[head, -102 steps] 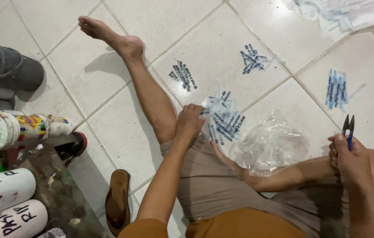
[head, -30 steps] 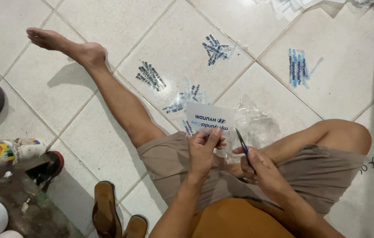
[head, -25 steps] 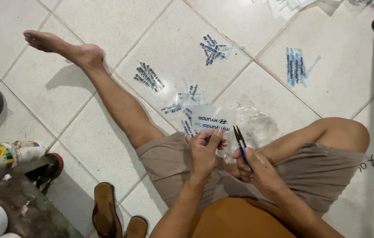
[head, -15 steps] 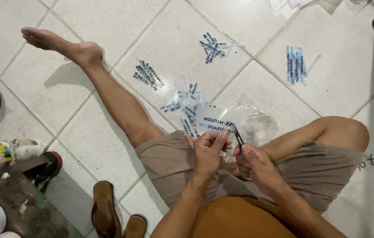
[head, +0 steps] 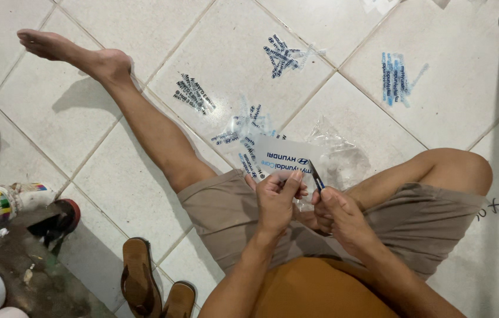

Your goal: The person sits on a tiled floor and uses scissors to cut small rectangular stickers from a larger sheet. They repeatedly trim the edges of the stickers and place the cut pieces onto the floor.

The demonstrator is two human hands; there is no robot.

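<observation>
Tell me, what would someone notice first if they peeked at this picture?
Probably the two hands in the middle: the left hand holds a clear printed sheet while the right hand brings small scissors to its edge. Next, little piles of blue-printed strips scattered across the white tiled floor beyond the bare legs.

The tweezers (head: 316, 176) vanish into the right hand (head: 336, 207), their handles hidden. The sticker sheet (head: 282, 158) has its lower edge covered by the left hand (head: 277, 200). The sandals (head: 143, 282) run off the bottom edge.

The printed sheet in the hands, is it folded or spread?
Spread: the printed sheet lies flat, held at its lower edge by the left hand.
</observation>
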